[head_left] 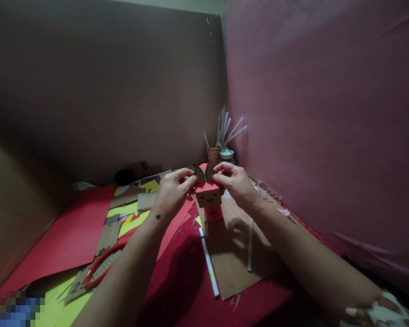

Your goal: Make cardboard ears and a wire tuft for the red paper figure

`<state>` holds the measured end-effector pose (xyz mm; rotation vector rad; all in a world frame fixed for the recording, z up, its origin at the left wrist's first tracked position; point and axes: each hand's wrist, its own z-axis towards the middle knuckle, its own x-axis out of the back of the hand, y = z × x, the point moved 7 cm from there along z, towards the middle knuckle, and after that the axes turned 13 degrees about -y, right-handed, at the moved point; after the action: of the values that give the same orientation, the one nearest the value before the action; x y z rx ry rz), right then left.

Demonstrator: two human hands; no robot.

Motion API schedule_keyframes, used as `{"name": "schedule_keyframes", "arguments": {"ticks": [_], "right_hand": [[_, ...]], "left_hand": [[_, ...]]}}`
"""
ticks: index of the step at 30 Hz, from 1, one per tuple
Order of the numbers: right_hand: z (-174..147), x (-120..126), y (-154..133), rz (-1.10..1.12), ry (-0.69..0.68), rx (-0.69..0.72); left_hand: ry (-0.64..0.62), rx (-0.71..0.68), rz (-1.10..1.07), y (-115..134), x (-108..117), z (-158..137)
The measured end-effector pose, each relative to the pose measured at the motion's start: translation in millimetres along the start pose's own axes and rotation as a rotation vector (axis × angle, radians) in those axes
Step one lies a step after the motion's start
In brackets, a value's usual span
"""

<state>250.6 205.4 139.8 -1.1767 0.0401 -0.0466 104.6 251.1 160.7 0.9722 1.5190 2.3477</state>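
Note:
A small red paper figure (207, 187) stands upright on a cardboard sheet (231, 272). Its box-shaped head carries a brown cardboard front (208, 199) with a drawn face, above a red rounded body (214, 214). Two pointed cardboard ears rise from the top. My left hand (173, 185) pinches the left ear (199, 173) between thumb and fingers. On the other side, my right hand (236, 181) has the right ear (209, 172) in a like pinch. Whether the ears are fixed to the head I cannot tell.
A white pen (209, 263) and a clear stick (250, 245) lie near me. Red-handled scissors (104, 263) rest left among red paper (68, 236), yellow paper and cardboard scraps. Behind stand a cup of white sticks (213, 155) and a lidded jar (227, 155), near the walls.

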Motion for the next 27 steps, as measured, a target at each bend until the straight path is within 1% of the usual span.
{"name": "schedule_keyframes", "arguments": {"ticks": [11, 15, 19, 21, 24, 25, 27], "right_hand": [[2.4, -0.5, -0.5, -0.009, -0.003, -0.019], [5.4, -4.0, -6.3, -0.009, -0.026, 0.005], [7.8, -6.1, -8.0, -0.003, -0.042, 0.012], [8.4, -6.4, -7.0, 0.013, -0.043, 0.007], [8.7, -6.3, -5.2, 0.030, -0.044, 0.000], [8.8, -6.2, -4.7, 0.032, -0.044, -0.001], [8.8, -5.9, -4.2, 0.037, -0.046, 0.002]], "left_hand": [[0.001, 0.016, -0.014, -0.4, 0.2, 1.0], [0.011, -0.001, 0.001, 0.6, 1.1, 0.6], [0.038, -0.002, -0.001, -4.3, 6.1, 1.4], [0.103, -0.032, 0.075, -2.5, 13.0, 1.3], [0.242, -0.152, 0.345, 15.2, 21.6, -1.3], [0.263, -0.192, 0.444, 23.1, 20.8, -1.4], [0.246, -0.249, 0.580, 37.0, 15.0, 1.7]]}}
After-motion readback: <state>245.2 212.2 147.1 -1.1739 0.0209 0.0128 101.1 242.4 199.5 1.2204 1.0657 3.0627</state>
